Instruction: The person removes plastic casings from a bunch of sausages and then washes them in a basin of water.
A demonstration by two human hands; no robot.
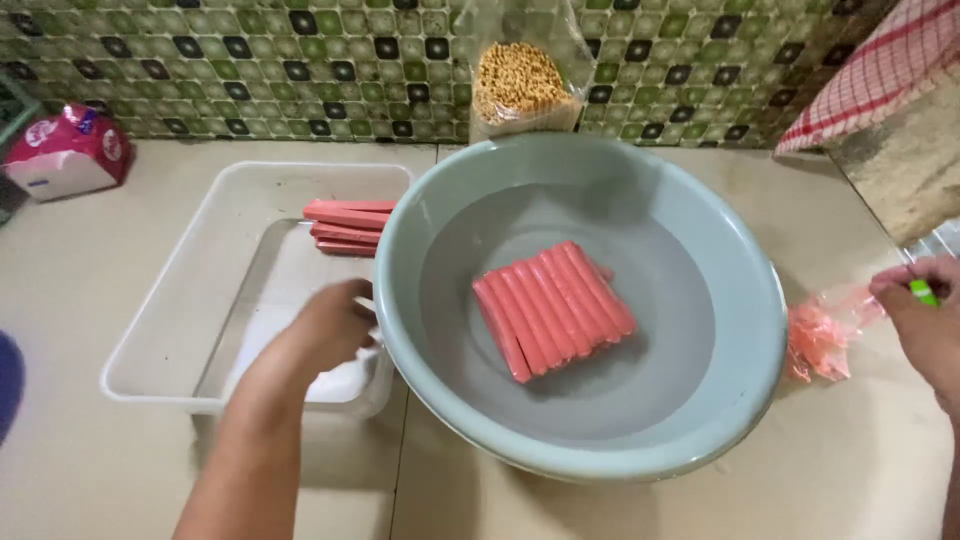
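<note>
The left hand [335, 325] grips the rim of the wide grey-green plastic basin [740, 330], fingers curled on it; pink sausages [553, 305] lie stacked inside. The right hand [925, 320] pinches a small green object [922, 292], fingers together, beside crumpled pink plastic wrapping [820, 340]. Steadying the basin firmly on the tabletop [850, 470] seems wise.

Big grey basin [700, 400] fills desk [80, 470] centre, overlapping clear plastic tray [170, 300] on its left w/ no gap between. Open desk front-left & right of basin, apart from pink wrapper [818, 342]. Noodle bag [520, 85] blocks behind
</note>
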